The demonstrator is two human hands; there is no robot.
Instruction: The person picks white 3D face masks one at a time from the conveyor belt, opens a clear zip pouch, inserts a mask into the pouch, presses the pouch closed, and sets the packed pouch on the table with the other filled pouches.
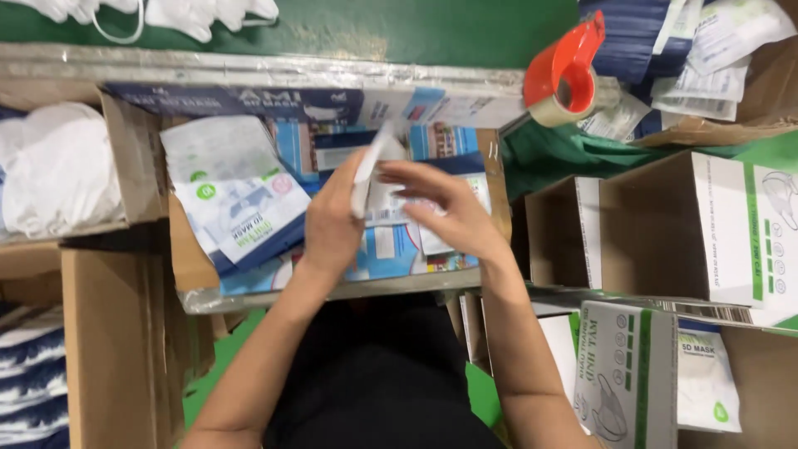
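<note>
Left hand pinches a thin white packet upright over the middle of the cardboard tray. Right hand, fingers spread, touches it. Likely light, floppy, slick; grip edges.

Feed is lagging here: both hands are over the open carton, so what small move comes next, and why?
Probably lower the thin white packet flat onto the packets in the cardboard carton: the left hand holds it on edge, the right hand beside it.
</note>
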